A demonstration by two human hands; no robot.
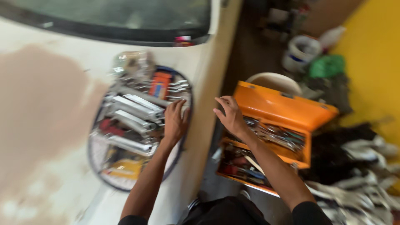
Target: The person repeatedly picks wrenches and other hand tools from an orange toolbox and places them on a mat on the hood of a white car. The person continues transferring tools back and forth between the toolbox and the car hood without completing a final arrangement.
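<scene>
A white car panel (50, 137) carries a round tray (98, 160) of steel wrenches (133, 109); these are judged heavy, stiff and slick, best gripped mid-shank. At three o'clock an orange toolbox (283, 109) stands open. The left hand (175, 121) rests on the wrenches, fingers spread, nothing grasped. The right hand (230, 115) hovers, loosely curled, empty.
</scene>
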